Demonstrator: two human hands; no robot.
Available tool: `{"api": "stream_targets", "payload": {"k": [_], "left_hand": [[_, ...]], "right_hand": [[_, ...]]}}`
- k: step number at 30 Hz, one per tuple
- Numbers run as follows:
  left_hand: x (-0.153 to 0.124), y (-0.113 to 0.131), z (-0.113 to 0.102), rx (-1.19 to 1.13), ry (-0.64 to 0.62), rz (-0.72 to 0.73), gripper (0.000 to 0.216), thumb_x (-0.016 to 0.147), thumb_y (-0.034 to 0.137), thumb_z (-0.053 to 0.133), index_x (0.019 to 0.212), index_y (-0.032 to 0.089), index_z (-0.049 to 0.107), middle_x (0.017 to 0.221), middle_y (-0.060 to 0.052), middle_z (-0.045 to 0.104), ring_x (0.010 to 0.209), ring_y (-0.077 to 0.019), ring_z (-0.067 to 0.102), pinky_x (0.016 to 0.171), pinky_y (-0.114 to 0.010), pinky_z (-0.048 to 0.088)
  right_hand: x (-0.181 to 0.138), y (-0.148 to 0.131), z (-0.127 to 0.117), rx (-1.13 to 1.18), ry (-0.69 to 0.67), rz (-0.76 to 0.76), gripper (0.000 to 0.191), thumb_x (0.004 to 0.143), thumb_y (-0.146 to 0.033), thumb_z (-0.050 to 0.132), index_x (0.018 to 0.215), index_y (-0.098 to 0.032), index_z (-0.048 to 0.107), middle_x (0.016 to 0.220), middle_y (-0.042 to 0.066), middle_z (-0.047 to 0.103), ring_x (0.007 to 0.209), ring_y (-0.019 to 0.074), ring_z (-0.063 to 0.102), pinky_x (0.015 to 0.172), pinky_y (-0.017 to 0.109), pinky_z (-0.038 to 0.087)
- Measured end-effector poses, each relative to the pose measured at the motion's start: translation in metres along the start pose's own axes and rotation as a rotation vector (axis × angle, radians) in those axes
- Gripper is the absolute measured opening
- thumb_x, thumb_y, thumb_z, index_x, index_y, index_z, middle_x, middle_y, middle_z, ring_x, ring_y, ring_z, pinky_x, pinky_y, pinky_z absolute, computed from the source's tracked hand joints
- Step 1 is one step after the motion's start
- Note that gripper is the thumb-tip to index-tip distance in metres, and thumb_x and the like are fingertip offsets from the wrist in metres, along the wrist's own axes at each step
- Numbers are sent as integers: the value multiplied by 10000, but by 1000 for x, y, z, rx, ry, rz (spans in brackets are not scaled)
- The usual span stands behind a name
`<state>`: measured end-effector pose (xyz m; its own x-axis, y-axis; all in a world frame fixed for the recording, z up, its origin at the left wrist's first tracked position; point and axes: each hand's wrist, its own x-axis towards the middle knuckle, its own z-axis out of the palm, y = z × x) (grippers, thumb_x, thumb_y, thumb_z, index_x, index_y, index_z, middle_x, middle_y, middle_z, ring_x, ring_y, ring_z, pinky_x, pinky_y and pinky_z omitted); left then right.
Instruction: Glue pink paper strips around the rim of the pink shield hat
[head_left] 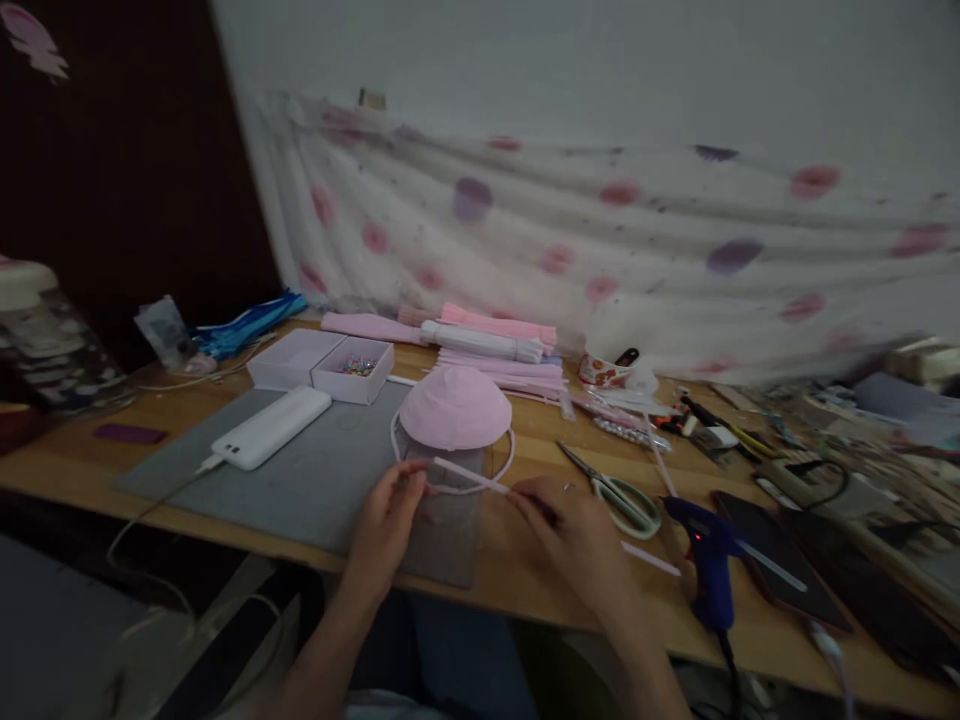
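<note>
A pale pink pipe cleaner stretches between my hands at the front of the table. My right hand pinches its right end, with a ring on one finger. My left hand has its fingertips closed at the other end; the exact contact is small and dim. Just beyond lies a pink dome of wound rows, like a small hat. A thin pink loop curves around its front and sides. The dome rests partly over the grey mat.
Scissors and a blue glue gun lie right, beside a dark phone. A white power bank and a box of beads stand left. Pipe cleaner bundles lie behind. Clutter fills the far right.
</note>
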<state>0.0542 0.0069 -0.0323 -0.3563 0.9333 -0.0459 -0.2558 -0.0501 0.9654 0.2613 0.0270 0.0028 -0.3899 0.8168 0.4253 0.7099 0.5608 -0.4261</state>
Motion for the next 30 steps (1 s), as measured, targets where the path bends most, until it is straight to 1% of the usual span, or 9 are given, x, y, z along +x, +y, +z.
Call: {"api": "stream_targets", "payload": {"k": [3, 7, 10, 12, 14, 16, 20, 25, 30], "left_hand": [[9, -8, 8, 84, -37, -15, 470, 766, 528, 635, 1040, 148, 662, 1070, -134, 701, 772, -206, 676, 514, -287, 553], [16, -12, 17, 257, -80, 23, 361, 849, 478, 538, 903, 158, 696, 888, -115, 739, 641, -208, 651, 446, -282, 490], [18, -11, 21, 400, -6, 129, 190, 824, 364, 605, 820, 192, 686, 796, -81, 733, 728, -234, 667, 642, -335, 520], [17, -11, 22, 470, 88, 207, 102, 800, 304, 633, 807, 205, 658, 836, -86, 727, 862, -266, 670, 812, -399, 498], [14, -10, 23, 507, 179, 267, 101, 814, 303, 631, 857, 214, 618, 890, -94, 723, 925, -277, 663, 872, -430, 472], [11, -10, 23, 510, 234, 304, 152, 851, 322, 616, 950, 223, 556, 909, -84, 728, 930, -257, 679, 863, -416, 483], [6, -10, 20, 479, 249, 354, 199, 910, 317, 560, 1046, 228, 446, 852, -54, 726, 802, -202, 717, 742, -341, 530], [-3, -5, 16, 454, 299, 531, 221, 899, 273, 562, 1074, 201, 448, 897, -72, 673, 797, -175, 700, 658, -269, 529], [-15, 0, 17, 468, 264, 618, 199, 907, 224, 554, 1081, 188, 464, 911, -88, 655, 854, -184, 677, 710, -271, 535]], "right_hand": [[9, 9, 9, -6, 5, 39, 257, 964, -326, 521, 901, -211, 742, 786, 50, 759, 671, 209, 682, 605, 294, 445], [17, 15, 15, -15, 20, 94, 266, 950, -369, 553, 865, -209, 747, 695, 42, 730, 597, 198, 642, 548, 284, 400], [18, 17, 16, -4, 34, 129, 268, 945, -393, 567, 849, -213, 740, 672, 27, 711, 576, 183, 618, 536, 277, 387], [18, 17, 17, 9, 46, 142, 272, 944, -403, 571, 830, -218, 735, 648, 14, 694, 559, 173, 602, 525, 275, 376], [18, 15, 16, 21, 61, 145, 274, 942, -410, 576, 819, -221, 731, 626, 4, 677, 542, 164, 588, 513, 276, 365], [18, 12, 14, 21, 84, 119, 275, 941, -420, 577, 825, -224, 731, 607, -2, 660, 524, 158, 573, 503, 278, 360], [16, 5, -2, -1, 108, -7, 264, 945, -414, 569, 816, -238, 718, 600, -9, 628, 511, 150, 555, 487, 280, 367], [11, -12, -26, 45, 194, -83, 217, 931, -382, 597, 775, -253, 672, 663, 3, 627, 539, 149, 571, 468, 277, 395], [11, -32, -24, 75, 321, -126, 115, 903, -295, 654, 794, -257, 659, 642, -18, 608, 509, 127, 544, 433, 262, 368]]}}
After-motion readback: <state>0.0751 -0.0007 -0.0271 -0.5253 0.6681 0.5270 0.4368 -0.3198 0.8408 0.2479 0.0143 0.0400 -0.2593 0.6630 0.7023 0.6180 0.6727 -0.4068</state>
